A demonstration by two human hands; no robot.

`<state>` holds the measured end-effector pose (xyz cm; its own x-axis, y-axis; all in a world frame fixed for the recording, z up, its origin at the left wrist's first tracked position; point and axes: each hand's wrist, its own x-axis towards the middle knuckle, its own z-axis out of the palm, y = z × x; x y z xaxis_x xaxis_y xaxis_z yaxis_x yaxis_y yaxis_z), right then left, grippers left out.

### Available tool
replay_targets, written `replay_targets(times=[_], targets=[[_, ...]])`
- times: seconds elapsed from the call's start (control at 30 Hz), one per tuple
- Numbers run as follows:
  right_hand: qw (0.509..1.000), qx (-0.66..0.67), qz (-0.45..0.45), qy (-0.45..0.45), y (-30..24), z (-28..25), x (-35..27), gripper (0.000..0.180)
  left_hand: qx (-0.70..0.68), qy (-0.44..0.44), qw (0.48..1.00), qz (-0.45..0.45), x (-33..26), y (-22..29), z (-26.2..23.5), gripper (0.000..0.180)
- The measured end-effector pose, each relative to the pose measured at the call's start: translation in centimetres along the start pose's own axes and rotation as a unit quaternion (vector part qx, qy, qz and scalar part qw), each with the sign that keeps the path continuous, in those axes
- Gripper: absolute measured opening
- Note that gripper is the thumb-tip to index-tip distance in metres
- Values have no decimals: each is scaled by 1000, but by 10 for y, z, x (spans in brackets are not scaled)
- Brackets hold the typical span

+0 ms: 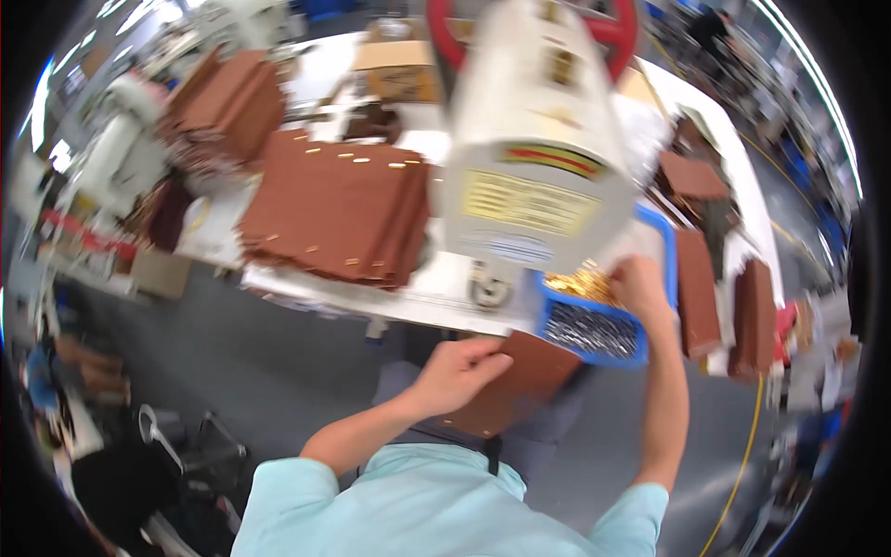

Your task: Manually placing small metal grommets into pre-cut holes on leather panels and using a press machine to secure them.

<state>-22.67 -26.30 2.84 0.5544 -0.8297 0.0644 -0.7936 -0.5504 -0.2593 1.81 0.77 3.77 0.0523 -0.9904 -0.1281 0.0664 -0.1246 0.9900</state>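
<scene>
My left hand [461, 374] pinches a flat brown panel [522, 382] by its left edge, in front of the table and above my lap. Small gold dots show along the panel's lower edge. My right hand [640, 286] reaches into a blue divided tray [670, 243], its fingers drawn together at the small gold metal pieces [585, 283]. What it grips there, if anything, is too small to make out. Dark silvery metal pieces [594, 330] fill the nearer compartment. Directly ahead stands a pale press machine [534, 130] with a red handwheel [613, 32].
A stack of brown panels [320, 209] with gold fittings covers the table's left part; more bundles [232, 97] stand behind it. Brown folded pieces [696, 288] lie right of the tray. A cardboard box [397, 70] sits at the back. A chair [190, 436] stands on the left floor.
</scene>
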Motion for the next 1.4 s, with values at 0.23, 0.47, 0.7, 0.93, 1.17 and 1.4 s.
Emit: replay_targets(times=[0.23, 0.47, 0.7, 0.93, 1.17, 1.4], targets=[[997, -68, -44, -13, 5, -9, -4, 9, -17, -62, 998, 29, 0, -8, 0, 30], [995, -91, -29, -41, 1, -6, 6, 7, 42, -53, 998, 2, -11, 6, -15, 29], [993, -27, -53, 104, 13, -6, -5, 4, 7, -2, 1000, 28, -10, -9, -11, 29], [971, 70, -18, 226, 19, -16, -35, 6, -33, 2, 999, 20, 3, -18, -1, 27], [855, 485, 125, 138, -2, 0, -27, 10, -98, 16, 993, -60, 7, -16, -3, 26], [937, 264, -151, 171, -128, -7, -93, 11, -200, -8, 971, -132, 39, -12, 24, 28]])
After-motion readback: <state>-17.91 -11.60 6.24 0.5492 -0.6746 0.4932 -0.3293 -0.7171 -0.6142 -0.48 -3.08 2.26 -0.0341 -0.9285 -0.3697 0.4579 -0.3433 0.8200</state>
